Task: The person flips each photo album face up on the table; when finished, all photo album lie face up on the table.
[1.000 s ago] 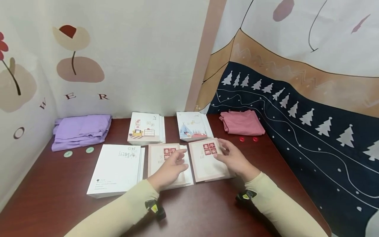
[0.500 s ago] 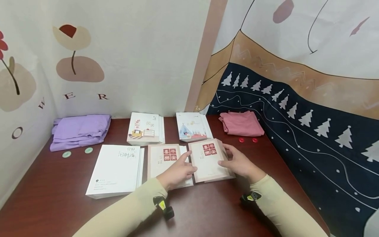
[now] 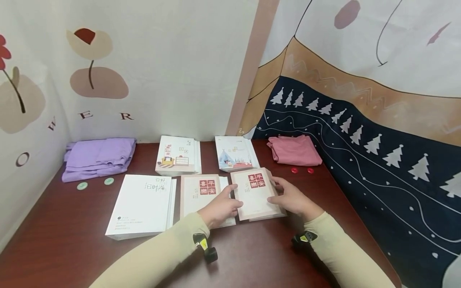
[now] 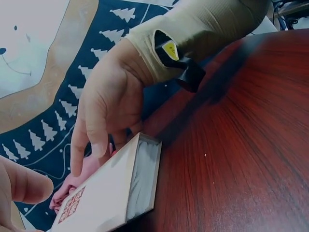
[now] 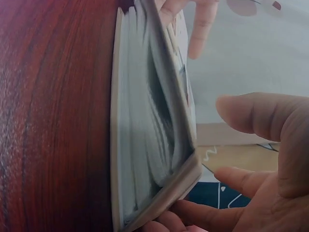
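Note:
A cream book [image 3: 255,194] with a red four-square character block lies on the table, slightly askew. My right hand [image 3: 293,198] is at its right side; in the right wrist view the lower fingers [image 5: 207,215] touch the spine [image 5: 174,188], while the thumb [image 5: 251,113] stands away from the cover. My left hand [image 3: 221,206] is by the book's left edge with thumb and forefinger spread; whether they touch it I cannot tell. Beneath that hand lies a matching cream book [image 3: 196,194], partly hidden. In the right wrist view the nearer book's pages [image 5: 140,111] fan slightly apart.
A large white book [image 3: 140,208] lies at left. Two illustrated white books [image 3: 176,156] stand behind, the other [image 3: 235,154] further right. Folded purple cloth [image 3: 99,158] and pink cloth [image 3: 295,150] lie at the back corners, with green buttons [image 3: 82,185] and red buttons [image 3: 294,170] before them.
My left hand has moved right, from over the left cream book to the right book's edge. My right hand has shifted slightly right and down along the spine side.

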A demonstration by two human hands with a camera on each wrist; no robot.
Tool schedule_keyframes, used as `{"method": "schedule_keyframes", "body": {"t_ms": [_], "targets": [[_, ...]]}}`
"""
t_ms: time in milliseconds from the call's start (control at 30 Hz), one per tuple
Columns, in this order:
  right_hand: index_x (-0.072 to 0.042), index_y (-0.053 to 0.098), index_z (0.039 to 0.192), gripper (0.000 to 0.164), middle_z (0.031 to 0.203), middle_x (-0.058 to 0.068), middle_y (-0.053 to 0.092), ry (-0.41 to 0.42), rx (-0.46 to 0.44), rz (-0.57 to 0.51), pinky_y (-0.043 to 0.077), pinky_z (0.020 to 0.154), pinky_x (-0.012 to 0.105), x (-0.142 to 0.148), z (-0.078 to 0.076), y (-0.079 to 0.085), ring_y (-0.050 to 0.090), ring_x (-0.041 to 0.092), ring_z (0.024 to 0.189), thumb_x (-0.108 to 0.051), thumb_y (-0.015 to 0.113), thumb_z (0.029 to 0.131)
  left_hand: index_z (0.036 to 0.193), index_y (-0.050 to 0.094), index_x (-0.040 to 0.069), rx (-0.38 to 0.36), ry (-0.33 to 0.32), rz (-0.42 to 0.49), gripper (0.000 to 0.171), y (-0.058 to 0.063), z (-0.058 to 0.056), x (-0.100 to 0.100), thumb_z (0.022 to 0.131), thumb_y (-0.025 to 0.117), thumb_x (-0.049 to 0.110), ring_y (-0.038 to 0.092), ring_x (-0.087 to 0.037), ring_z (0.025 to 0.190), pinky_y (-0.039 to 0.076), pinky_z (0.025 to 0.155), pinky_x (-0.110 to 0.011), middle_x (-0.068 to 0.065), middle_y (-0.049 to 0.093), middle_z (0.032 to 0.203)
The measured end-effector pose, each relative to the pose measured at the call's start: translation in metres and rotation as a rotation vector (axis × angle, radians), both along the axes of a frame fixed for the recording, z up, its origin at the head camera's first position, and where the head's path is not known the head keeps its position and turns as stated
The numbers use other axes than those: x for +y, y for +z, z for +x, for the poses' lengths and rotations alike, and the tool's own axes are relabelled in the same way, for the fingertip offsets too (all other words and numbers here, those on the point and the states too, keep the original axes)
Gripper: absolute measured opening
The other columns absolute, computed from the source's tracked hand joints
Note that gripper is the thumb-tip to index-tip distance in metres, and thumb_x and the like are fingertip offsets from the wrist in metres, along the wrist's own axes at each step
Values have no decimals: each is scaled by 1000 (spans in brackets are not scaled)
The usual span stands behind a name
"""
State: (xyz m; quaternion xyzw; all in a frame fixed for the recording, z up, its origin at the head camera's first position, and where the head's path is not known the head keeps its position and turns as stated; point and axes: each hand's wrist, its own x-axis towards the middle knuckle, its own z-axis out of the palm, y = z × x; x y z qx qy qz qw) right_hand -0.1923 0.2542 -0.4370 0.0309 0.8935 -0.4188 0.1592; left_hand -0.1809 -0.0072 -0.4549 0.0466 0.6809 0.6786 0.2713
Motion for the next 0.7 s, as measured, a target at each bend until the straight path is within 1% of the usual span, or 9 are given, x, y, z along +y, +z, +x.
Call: {"method": "schedule_keyframes", "body": {"t_ms": [100, 233, 333, 433, 467, 500, 567, 633, 700], "targets": [[-11, 35, 163, 81, 158, 25, 47, 2, 0, -6, 47, 111, 63, 2, -1, -1, 50, 43, 140, -17, 76, 94, 165, 22, 1, -10, 5, 8, 80, -2, -2, 3, 95, 61, 1, 60, -32, 119, 52, 109, -51, -36, 19, 166], [-10, 36, 163, 80, 156, 26, 48, 4, 10, -10, 48, 111, 62, 4, -2, -3, 50, 43, 140, -13, 74, 93, 164, 24, 1, -18, 6, -2, 79, -3, -3, 8, 94, 61, 2, 54, -37, 130, 49, 111, -54, -33, 19, 167], [-10, 37, 162, 79, 155, 26, 49, 2, 12, -9, 48, 110, 63, 3, -1, -3, 50, 43, 139, -12, 74, 92, 165, 23, 1, -28, 16, -12, 79, -3, -3, 10, 94, 60, 2, 50, -40, 134, 48, 112, -55, -31, 16, 169], [-10, 38, 162, 79, 154, 26, 49, 4, 15, -7, 49, 110, 63, 3, -1, -4, 51, 43, 138, -12, 73, 92, 164, 22, 1, -47, 40, 4, 81, -3, -3, 11, 93, 59, 0, 52, -36, 124, 48, 111, -53, -30, 14, 169], [-10, 38, 162, 79, 154, 26, 49, 4, 17, -8, 49, 109, 63, 3, -1, -4, 51, 43, 138, -12, 73, 92, 164, 22, 1, -53, 49, 12, 81, -4, -3, 12, 92, 59, -1, 53, -34, 117, 48, 109, -51, -30, 14, 169], [-10, 38, 162, 79, 154, 26, 49, 5, 19, -8, 49, 109, 63, 3, -1, -4, 51, 43, 138, -12, 73, 92, 164, 21, 1, -58, 56, 26, 81, -4, -4, 12, 92, 59, -2, 52, -33, 115, 48, 108, -50, -30, 15, 168], [-10, 38, 162, 78, 154, 26, 49, 5, 22, -9, 49, 110, 63, 3, -1, -4, 51, 43, 138, -11, 73, 92, 164, 21, 0, -66, 65, 57, 81, -5, -4, 13, 92, 57, -4, 51, -32, 117, 47, 110, -49, -31, 17, 166], [-10, 38, 162, 78, 154, 26, 50, 3, 21, -9, 48, 110, 63, 2, 0, -4, 51, 43, 138, -11, 72, 92, 163, 21, 0, -64, 62, 78, 80, -6, -4, 14, 92, 56, -5, 50, -33, 125, 47, 113, -50, -31, 21, 164], [-10, 38, 162, 78, 154, 26, 49, -1, 19, -7, 48, 110, 63, 2, -1, -4, 51, 43, 138, -11, 72, 92, 163, 22, 0, -61, 61, 87, 79, -6, -5, 14, 92, 56, -6, 50, -33, 129, 47, 113, -50, -31, 24, 161]]}}
